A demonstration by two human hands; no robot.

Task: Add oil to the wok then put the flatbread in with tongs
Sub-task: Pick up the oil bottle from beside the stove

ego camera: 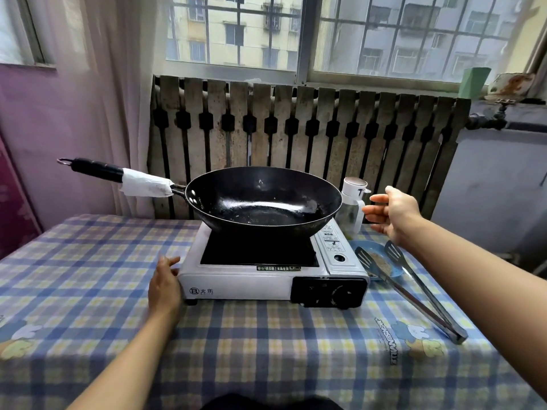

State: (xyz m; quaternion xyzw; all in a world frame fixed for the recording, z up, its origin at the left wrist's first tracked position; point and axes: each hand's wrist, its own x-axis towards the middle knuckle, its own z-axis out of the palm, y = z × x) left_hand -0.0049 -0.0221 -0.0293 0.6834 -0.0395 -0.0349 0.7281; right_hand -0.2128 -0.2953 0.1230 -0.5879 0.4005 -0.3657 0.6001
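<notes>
On the checked cloth [88, 261] a stove [236, 279] is sitting with the wok [260, 199] resting on its burner, handle pointing left and away, paper wrapped round the handle's near end, probably to pad the grip. No pool of oil is showing in the wok, though its floor is glinting a little.

Behind the stove's right corner the oil bottle [353, 205] is standing upright, within reach of the pouring hand. The right hand [393, 214] is hovering just beside it, fingers spread and slightly curled, thumb up, not yet touching. I judge it is shaping itself to close round the bottle, so the oil step is only beginning.

The left hand [164, 285] is lying against the stove's left front corner, fingers together and flat, gripping nothing; this looks like bracing, keeping the stove steady while the other arm is reaching across.

Right of the stove a blue plate [396, 272] is holding the flatbread [381, 261], and the tongs [414, 291] are lying across it, heads over the bread, handles pointing toward the person, placed for an easy pick-up once the oil is poured.
</notes>
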